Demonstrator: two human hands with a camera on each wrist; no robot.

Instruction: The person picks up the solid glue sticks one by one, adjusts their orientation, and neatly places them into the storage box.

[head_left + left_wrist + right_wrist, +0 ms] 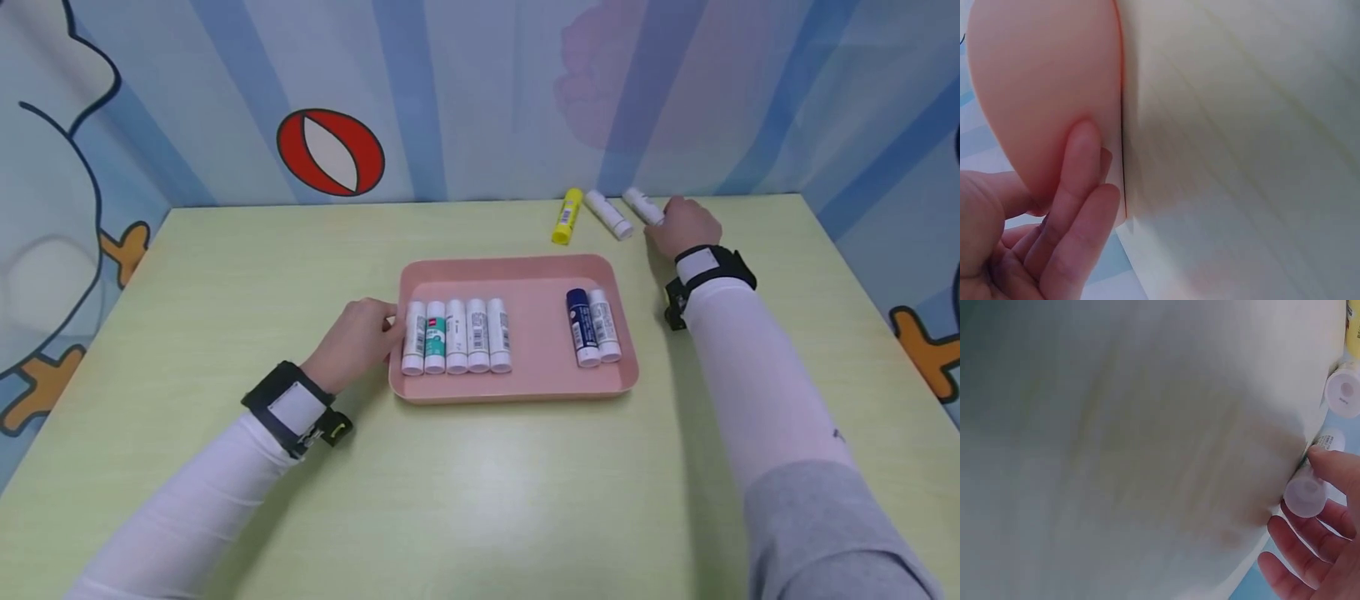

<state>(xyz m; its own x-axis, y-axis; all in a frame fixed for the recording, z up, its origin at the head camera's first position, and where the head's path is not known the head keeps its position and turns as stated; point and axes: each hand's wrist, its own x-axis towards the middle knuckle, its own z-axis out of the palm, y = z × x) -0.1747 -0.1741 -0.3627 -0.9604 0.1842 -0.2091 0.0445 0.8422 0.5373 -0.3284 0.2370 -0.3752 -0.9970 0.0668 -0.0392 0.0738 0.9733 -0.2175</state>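
Observation:
My left hand (356, 343) grips the left side of a pink tray (536, 333). In the left wrist view its thumb reaches over the rim while the fingers (1082, 153) press the outer wall. At the table's back right, my right hand (684, 227) pinches a white glue stick (642, 205) lying near the wall. The right wrist view shows the thumb on one side of this glue stick (1305, 495) and the fingers on the other. Beside it lie another white glue stick (608, 214) and a yellow glue stick (567, 215).
Several glue sticks stand in a row at the tray's left, one with a green label (435, 337). At its right lie a dark blue glue stick (582, 327) and a white one (604, 326). A printed wall (480, 100) borders the pale wooden table (480, 483) behind.

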